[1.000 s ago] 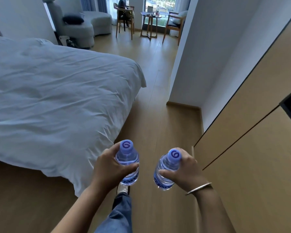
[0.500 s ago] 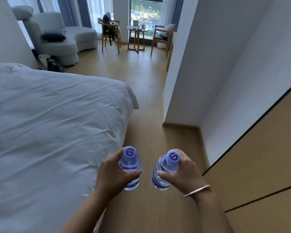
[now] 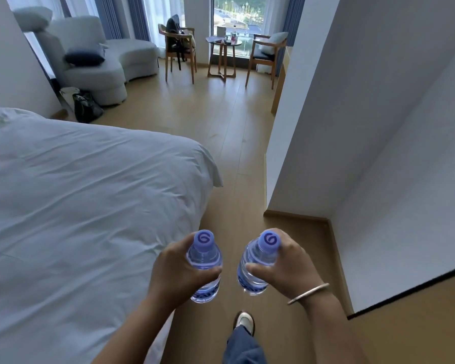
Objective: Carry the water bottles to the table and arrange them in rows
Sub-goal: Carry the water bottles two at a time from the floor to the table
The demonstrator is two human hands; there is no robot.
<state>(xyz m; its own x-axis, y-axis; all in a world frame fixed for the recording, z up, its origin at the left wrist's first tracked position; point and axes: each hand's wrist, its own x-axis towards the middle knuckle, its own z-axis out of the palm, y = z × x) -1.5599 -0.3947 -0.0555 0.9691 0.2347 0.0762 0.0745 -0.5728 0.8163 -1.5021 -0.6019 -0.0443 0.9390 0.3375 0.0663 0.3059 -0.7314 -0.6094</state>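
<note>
I hold two small clear water bottles with purple caps, upright, side by side in front of me. My left hand [image 3: 176, 271] is wrapped around the left bottle [image 3: 205, 258]. My right hand [image 3: 286, 266], with a silver bangle at the wrist, grips the right bottle [image 3: 255, 261]. Far ahead by the window stands a small round wooden table [image 3: 224, 43] with a few items on top, between two wooden chairs.
A white bed [image 3: 76, 206] fills the left side. A white wall corner [image 3: 281, 153] and wooden cabinet [image 3: 418, 332] line the right, leaving a wood-floor passage [image 3: 237, 143] between. A grey sofa [image 3: 103, 67] and bags [image 3: 86, 106] sit far left. My foot [image 3: 244, 321] shows below.
I have walked forward along the passage between bed and wall; the window, chairs and round table have come into fuller view. Both hands keep the same hold on the bottles.
</note>
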